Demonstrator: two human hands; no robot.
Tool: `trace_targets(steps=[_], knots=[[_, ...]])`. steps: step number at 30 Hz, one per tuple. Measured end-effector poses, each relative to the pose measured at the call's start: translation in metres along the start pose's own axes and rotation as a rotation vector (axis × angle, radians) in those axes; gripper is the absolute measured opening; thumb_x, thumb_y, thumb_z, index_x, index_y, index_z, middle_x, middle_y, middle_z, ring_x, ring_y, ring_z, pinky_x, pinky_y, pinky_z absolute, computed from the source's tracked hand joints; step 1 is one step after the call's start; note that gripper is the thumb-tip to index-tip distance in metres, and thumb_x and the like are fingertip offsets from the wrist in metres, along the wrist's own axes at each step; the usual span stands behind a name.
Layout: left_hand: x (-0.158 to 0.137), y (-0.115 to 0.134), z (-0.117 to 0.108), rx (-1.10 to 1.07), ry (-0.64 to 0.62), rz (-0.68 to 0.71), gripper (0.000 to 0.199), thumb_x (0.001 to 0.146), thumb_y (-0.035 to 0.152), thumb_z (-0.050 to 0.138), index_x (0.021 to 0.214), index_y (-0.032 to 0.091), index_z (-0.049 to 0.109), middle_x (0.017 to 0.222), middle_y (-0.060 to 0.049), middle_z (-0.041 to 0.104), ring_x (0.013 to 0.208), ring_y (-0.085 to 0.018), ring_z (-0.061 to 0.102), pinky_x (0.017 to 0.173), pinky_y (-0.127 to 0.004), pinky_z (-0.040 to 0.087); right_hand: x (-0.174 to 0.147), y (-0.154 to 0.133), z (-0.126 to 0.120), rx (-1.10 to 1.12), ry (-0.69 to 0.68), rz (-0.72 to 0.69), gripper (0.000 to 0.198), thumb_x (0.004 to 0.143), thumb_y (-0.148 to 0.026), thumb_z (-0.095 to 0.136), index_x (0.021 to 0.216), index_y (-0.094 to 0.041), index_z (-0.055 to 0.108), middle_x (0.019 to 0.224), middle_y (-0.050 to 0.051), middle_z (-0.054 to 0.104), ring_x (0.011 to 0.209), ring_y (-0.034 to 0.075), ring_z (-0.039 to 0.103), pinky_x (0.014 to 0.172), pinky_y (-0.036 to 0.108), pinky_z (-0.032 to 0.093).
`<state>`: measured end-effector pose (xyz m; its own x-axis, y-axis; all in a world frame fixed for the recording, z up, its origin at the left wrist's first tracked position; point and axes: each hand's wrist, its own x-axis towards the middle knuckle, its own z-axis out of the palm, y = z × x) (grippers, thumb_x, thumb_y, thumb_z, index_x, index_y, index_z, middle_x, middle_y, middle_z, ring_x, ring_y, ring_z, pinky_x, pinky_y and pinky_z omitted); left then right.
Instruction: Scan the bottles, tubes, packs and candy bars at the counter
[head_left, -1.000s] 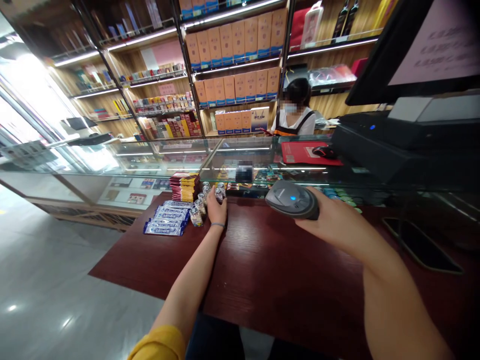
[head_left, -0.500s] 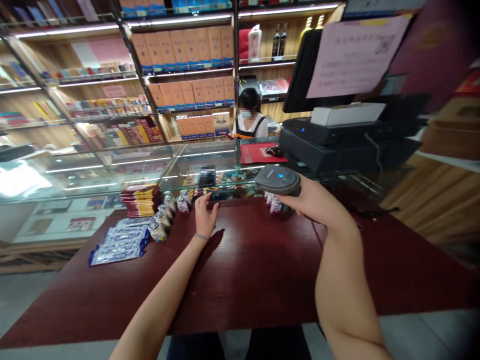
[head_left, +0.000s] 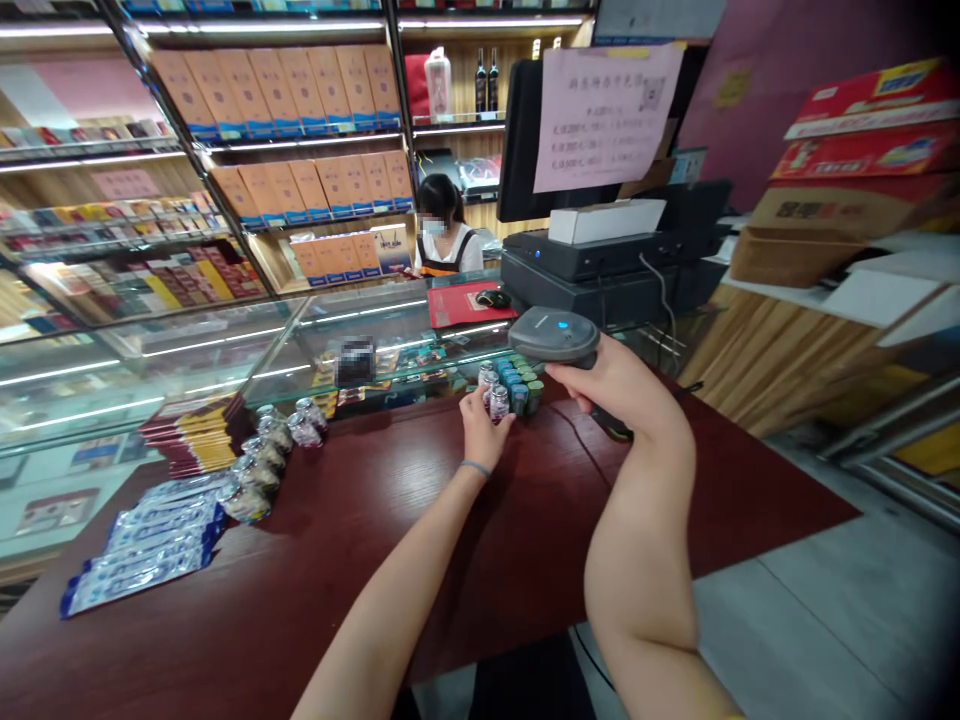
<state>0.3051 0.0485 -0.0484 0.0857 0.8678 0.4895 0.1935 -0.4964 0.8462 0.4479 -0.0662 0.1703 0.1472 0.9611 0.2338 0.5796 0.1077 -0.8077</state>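
My right hand (head_left: 611,385) is wrapped round the handle of a dark grey barcode scanner (head_left: 553,336), held above the counter with a blue light showing on top. My left hand (head_left: 484,435) reaches to a small jar (head_left: 499,403) with a silvery lid and purplish label. Its thumb and fingers are apart on either side of the jar; a firm grip does not show. Green and blue small containers (head_left: 525,385) stand just right of that jar. At the left are more jars (head_left: 259,455), stacked red-and-yellow packets (head_left: 199,435) and blue-silver sachets (head_left: 150,535).
The dark red counter (head_left: 420,560) adjoins a glass display case (head_left: 225,350). Behind it a person (head_left: 446,240) sits near boxed shelves. A monitor (head_left: 521,140) and black machine (head_left: 600,285) stand at the back right. The scanner's cable (head_left: 592,460) crosses the counter.
My left hand has moved right, from beside the left group of jars to the jars near the scanner. The view has turned right. The scanner stays in my right hand.
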Motion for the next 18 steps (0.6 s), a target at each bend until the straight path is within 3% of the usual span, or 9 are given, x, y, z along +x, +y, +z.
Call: trace_targets(steps=[4,11,15,18], knots=[[0.001,-0.003,0.014,0.106,0.023,-0.005,0.066,0.073,0.009,0.08,0.132,0.021,0.053,0.126,-0.011,0.046,0.121,-0.027,0.055,0.112,-0.046,0.042,0.001,0.004,-0.005,0.037,0.029,0.01,0.018,0.082,-0.032,0.067,0.086,-0.024,0.052,0.054,-0.005,0.058,0.041,0.014,0.052,0.05,0.029,0.042],[0.002,-0.009,0.02,0.093,0.041,0.013,0.053,0.077,0.008,0.075,0.124,0.021,0.054,0.121,-0.011,0.054,0.117,-0.026,0.058,0.107,-0.043,0.045,0.001,0.002,-0.003,0.044,0.024,0.009,0.017,0.083,-0.032,0.067,0.084,-0.024,0.052,0.054,-0.005,0.056,0.042,0.014,0.051,0.05,0.029,0.041],[0.002,-0.01,-0.005,-0.005,0.077,0.012,0.051,0.079,0.015,0.075,0.125,0.02,0.054,0.123,-0.011,0.057,0.118,-0.026,0.057,0.106,-0.043,0.046,0.001,-0.003,0.0,0.014,0.009,0.011,0.014,0.083,-0.034,0.066,0.085,-0.025,0.055,0.052,-0.005,0.055,0.042,0.015,0.051,0.05,0.031,0.042],[0.0,-0.01,-0.049,-0.105,0.097,-0.066,0.057,0.081,0.021,0.074,0.133,0.021,0.052,0.128,-0.012,0.058,0.114,-0.024,0.06,0.1,-0.039,0.05,0.003,-0.006,0.006,-0.017,0.006,-0.001,0.014,0.084,-0.036,0.066,0.088,-0.025,0.058,0.053,-0.004,0.056,0.044,0.016,0.053,0.052,0.032,0.044]])
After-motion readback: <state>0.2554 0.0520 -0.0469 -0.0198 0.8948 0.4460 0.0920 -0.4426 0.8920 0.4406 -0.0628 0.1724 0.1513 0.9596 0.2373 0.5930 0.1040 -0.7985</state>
